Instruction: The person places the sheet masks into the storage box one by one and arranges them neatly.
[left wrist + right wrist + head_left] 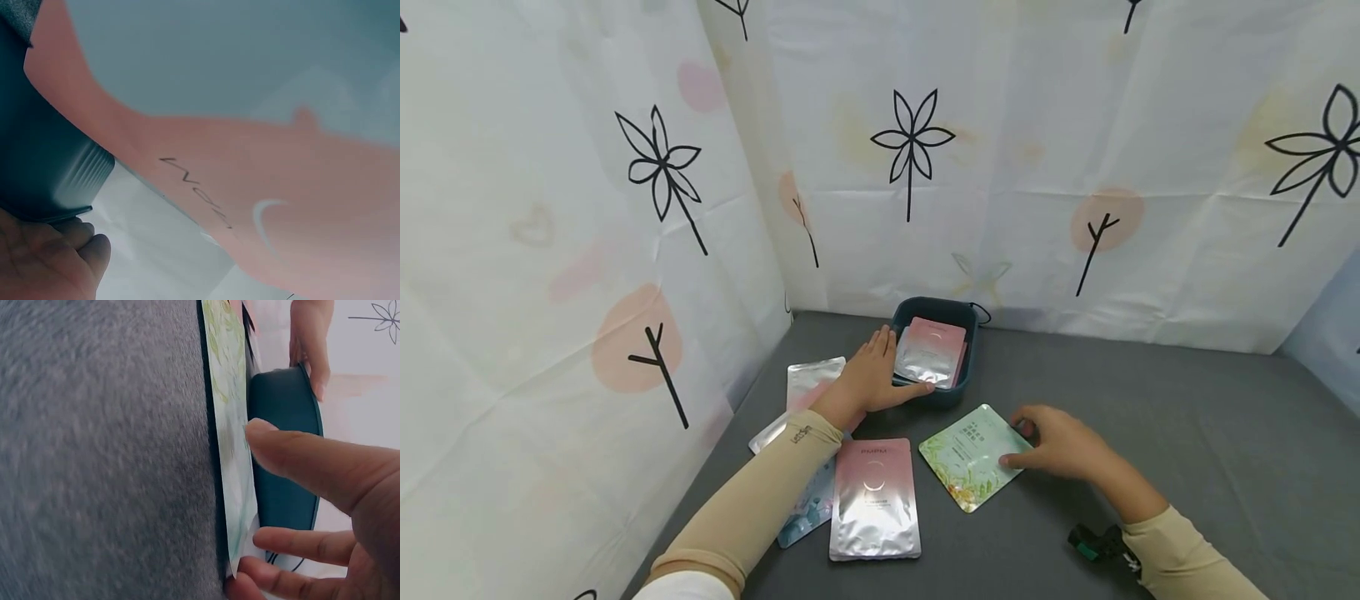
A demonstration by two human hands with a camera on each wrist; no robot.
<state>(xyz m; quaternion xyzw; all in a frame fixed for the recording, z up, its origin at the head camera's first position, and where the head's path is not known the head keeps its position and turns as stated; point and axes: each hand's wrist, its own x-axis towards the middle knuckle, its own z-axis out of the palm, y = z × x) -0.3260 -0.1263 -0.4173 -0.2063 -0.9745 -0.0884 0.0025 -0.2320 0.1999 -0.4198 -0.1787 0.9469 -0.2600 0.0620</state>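
My left hand (871,373) rests against a dark teal bin (972,354), fingers straight along its left rim and thumb along the front rim. Inside the bin lie several pink and silver sheet mask packets (934,342). My right hand (1063,442) pinches a green sheet mask packet (966,454) with a plant print by its right corner. Its thumb (269,440) presses on the face of the packet while the other fingers are at the edge. That packet lies at a slant in front of the bin.
A pink and silver packet (874,504) lies flat at the front. More packets, one of them blue (811,510), lie partly under my left forearm. A black device (1097,543) is by my right wrist. Patterned white cloth (1015,167) hangs behind the grey table (1150,400).
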